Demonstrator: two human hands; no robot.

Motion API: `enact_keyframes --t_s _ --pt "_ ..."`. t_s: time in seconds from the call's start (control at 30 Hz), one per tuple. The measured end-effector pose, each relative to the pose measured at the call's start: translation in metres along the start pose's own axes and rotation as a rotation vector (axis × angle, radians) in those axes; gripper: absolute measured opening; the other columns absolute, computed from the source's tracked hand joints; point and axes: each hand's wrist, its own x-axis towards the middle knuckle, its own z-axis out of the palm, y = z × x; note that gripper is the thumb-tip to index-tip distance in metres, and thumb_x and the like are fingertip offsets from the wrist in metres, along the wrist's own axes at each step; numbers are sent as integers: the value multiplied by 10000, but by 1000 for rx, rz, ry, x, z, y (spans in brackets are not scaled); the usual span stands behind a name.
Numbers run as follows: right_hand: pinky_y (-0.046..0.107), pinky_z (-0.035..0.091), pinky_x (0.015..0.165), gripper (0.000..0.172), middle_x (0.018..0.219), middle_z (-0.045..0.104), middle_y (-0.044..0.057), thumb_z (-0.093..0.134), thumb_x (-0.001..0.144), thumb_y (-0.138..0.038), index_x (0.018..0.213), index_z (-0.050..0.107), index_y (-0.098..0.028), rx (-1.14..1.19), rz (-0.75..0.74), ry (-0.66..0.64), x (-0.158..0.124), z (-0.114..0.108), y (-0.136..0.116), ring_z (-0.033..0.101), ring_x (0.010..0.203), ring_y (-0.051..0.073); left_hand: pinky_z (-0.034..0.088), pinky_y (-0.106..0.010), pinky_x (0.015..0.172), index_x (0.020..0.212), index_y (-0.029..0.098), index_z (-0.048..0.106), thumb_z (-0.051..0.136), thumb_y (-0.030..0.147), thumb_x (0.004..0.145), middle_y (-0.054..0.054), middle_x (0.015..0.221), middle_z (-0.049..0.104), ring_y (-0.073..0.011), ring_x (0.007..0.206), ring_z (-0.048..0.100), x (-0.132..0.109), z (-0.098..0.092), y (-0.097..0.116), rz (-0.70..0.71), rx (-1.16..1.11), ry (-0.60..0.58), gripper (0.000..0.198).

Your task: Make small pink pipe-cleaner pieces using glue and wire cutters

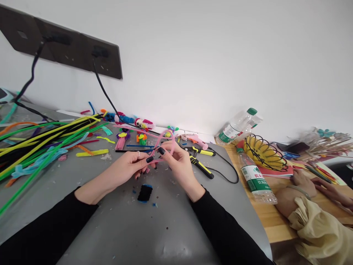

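Note:
A pink pipe cleaner (173, 137), bent into a loop, is held up between both hands above the grey mat (176, 228). My left hand (132, 163), with a ring on one finger, pinches one part of it between thumb and fingers. From the other side my right hand (178, 162) grips it, the loop rising over the fingers. Below the hands lies a small black fuzzy piece (145, 193) with blue edges. To the right of my right hand are pliers with yellow and black handles (202, 167).
Long coloured pipe cleaners (55, 140) spread over the left. Small fuzzy figures (142, 138) and a pink glue gun (199, 141) lie along the back. Plastic bottles (256, 180) and a yellow wire basket (261, 154) are on the right, beside another person's sleeved arm (317, 228).

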Motion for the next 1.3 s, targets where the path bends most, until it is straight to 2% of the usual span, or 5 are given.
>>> enact_keyframes --t_s 0.4,0.63,0.87,1.1,1.3 --pt "471 569 985 341 1251 725 86 736 846 -584 934 698 -258 444 196 75 11 -18 -9 671 1227 306 322 -223 446 664 206 639 636 638 815 11 618 545 -124 512 458 -3 -1 3 46 101 -148 457" --pt "393 578 982 166 968 754 44 853 762 -352 833 759 -235 634 250 289 14 -21 0 709 963 224 319 -226 440 666 201 643 636 626 822 4 625 552 -120 504 455 -6 1 11 46 85 -210 453" --pt "340 550 992 80 863 706 13 842 809 -237 794 767 -216 673 137 306 16 -26 -2 664 835 152 289 -212 441 739 189 650 640 647 833 15 646 536 -92 491 402 -6 7 15 11 8 -234 467" --pt "377 564 973 187 951 735 32 843 806 -405 839 764 -238 534 119 182 14 -27 -9 699 987 211 370 -246 486 800 200 630 554 659 880 -37 723 649 -130 531 464 -5 -6 5 98 104 -5 472" --pt "275 564 709 239 859 674 13 742 902 -443 911 697 -209 73 47 228 12 -34 3 644 760 142 464 -318 610 772 223 595 361 423 972 -57 769 684 -221 682 627 -1 -11 -5 347 528 227 366"
